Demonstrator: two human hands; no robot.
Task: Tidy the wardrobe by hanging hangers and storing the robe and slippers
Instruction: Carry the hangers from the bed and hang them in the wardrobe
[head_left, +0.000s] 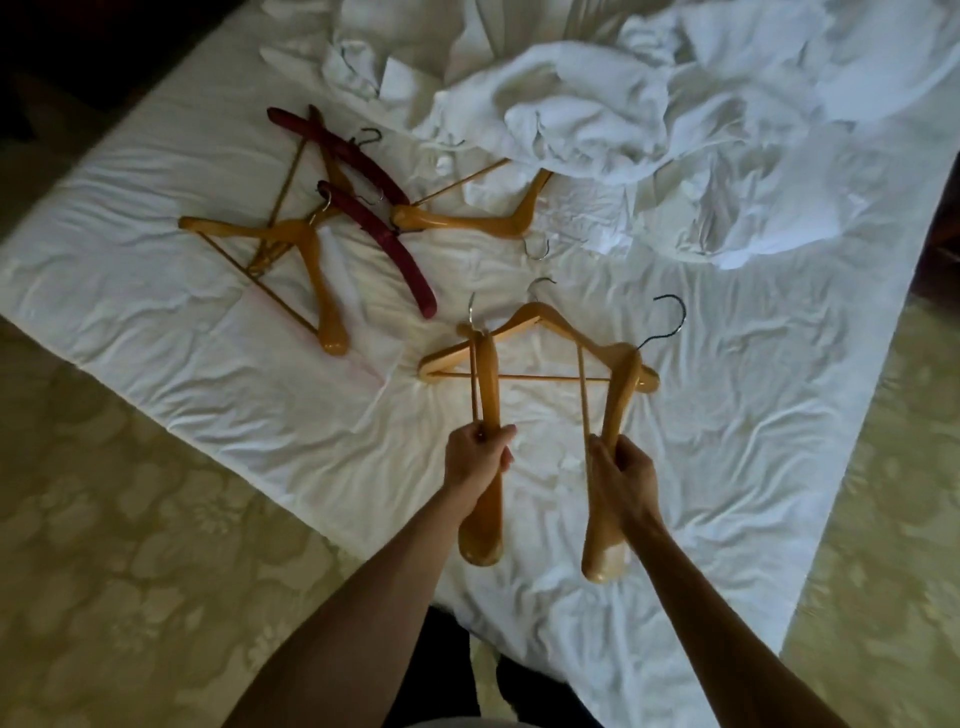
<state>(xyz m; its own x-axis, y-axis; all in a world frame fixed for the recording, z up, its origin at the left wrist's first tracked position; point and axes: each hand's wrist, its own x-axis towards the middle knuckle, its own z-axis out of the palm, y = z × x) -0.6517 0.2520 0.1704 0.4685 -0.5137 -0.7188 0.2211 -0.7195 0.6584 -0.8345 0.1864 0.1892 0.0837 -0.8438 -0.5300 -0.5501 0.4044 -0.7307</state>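
**Two hangers in hand, one lying just ahead on the bed**

The left hand (480, 451) is curled round a wooden hanger (485, 410), gripping it near mid-length with the bar. The right hand (621, 470) is clamped the same way on a second hanger (618, 400). Both held hangers run lengthwise away from the person, their rounded ends toward the body and their hooks pointing out over the bed (182, 332).

The relation that matters: a third hanger (540, 325) lies flat on the sheet straight beyond the two hands, its bar running crosswise, left to right, at a right angle to the held ones. It sits between the two hands in line, with its right shoulder under the tip of the right-hand hanger, so the right hand looks slightly nearer.

Further off to the left lies a pile of wooden and red padded hangers (374, 228), nearer the left hand. The white robe (587, 104) appears to be the crumpled cloth at the far side, though it is hard to tell from bedding. No slippers are visible.

With both hands full, carrying these two to the wardrobe seems the likely step.
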